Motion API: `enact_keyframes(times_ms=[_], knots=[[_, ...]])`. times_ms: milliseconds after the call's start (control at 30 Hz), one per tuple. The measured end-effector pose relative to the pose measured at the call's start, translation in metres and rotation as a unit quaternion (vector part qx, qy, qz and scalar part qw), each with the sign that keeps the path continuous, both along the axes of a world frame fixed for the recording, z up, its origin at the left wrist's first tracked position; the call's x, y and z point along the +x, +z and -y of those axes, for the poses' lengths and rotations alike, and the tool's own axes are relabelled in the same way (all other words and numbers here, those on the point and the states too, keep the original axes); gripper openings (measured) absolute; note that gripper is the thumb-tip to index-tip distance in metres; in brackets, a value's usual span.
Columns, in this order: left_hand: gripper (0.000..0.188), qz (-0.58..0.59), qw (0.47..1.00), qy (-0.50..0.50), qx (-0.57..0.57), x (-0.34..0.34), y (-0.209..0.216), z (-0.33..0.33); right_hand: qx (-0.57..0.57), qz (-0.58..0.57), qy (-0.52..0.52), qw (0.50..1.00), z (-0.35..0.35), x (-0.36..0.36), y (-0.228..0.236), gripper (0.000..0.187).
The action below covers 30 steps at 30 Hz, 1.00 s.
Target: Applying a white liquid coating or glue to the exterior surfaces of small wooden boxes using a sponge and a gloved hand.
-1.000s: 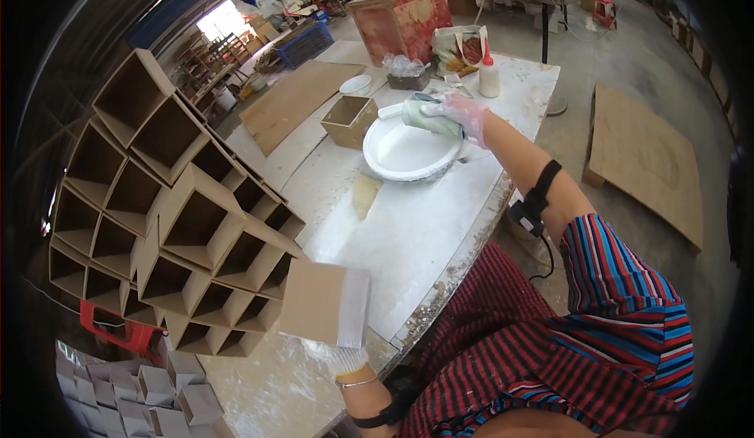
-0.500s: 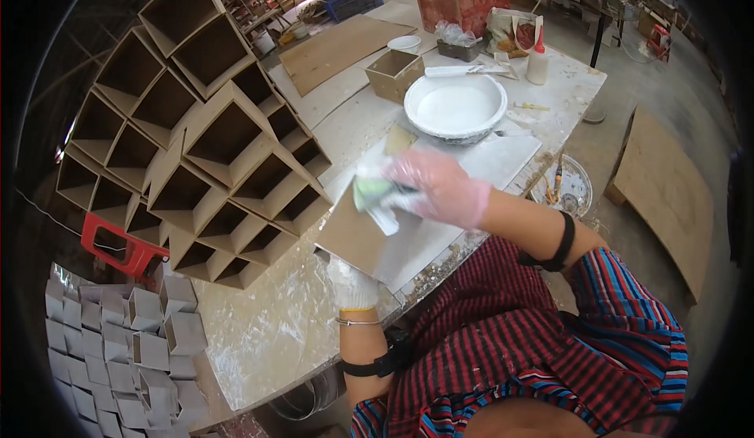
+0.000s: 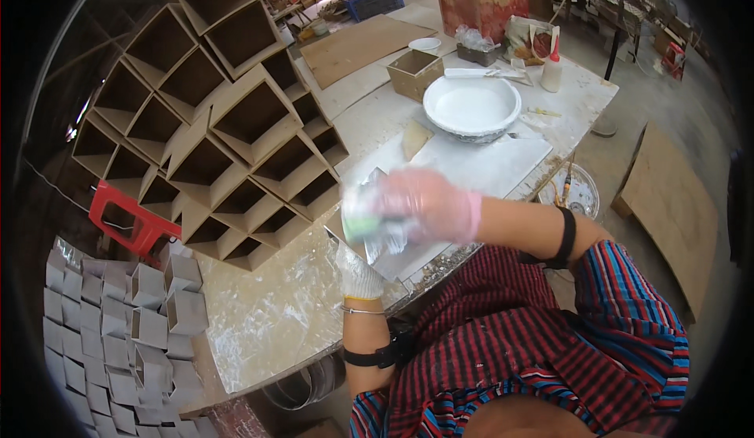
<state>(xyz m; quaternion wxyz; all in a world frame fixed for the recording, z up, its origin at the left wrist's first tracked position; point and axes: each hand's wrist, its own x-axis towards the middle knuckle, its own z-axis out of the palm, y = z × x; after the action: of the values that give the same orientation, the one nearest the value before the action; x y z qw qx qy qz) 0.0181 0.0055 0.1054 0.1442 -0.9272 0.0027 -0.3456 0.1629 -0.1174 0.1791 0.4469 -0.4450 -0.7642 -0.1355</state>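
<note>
Gripping a pale rag (image 3: 361, 224), my right hand (image 3: 428, 202) hides much of the box (image 3: 386, 265) above the table (image 3: 267, 312). My left hand (image 3: 360, 273) meets its lower edge, fingers hidden; I can't tell its hold. Pressing too hard could tip the box loose.

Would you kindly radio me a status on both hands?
Left hand, white-gloved: at near edge of brown angular box. Right hand, gloved: gripping blurred pale-green cloth over box. Box mostly hidden.

right hand (image 3: 432, 202) and cloth (image 3: 360, 225) blur, hiding most of the box (image 3: 385, 264).
</note>
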Motion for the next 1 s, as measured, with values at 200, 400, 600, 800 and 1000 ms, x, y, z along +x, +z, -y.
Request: enact_keyframes(times_ms=[200, 400, 600, 800, 1000], knots=[[0.028, 0.005, 0.985, 0.106, -0.133, -0.006, -0.069, -0.021, 0.026, -0.054, 0.02, 0.998, -0.017, -0.007, 0.016, 0.048], [0.024, 0.11, 0.877, 0.018, -0.467, 0.003, -0.054, -0.015, -0.02, -0.009, 0.025, 0.999, 0.001, -0.016, 0.009, 0.05], [0.025, -0.022, 0.969, 0.118, -0.218, 0.0, -0.046, -0.014, 0.006, -0.058, 0.047, 0.997, -0.011, -0.017, 0.018, 0.052], [0.028, -0.064, 0.99, 0.058, -0.111, -0.015, -0.023, -0.004, -0.04, 0.031, 0.099, 0.994, 0.012, -0.013, 0.003, 0.032], [0.035, 0.014, 0.713, -0.346, -0.61, -0.005, -0.061, -0.048, -0.056, -0.02, 0.15, 0.987, 0.018, -0.011, -0.019, 0.031]])
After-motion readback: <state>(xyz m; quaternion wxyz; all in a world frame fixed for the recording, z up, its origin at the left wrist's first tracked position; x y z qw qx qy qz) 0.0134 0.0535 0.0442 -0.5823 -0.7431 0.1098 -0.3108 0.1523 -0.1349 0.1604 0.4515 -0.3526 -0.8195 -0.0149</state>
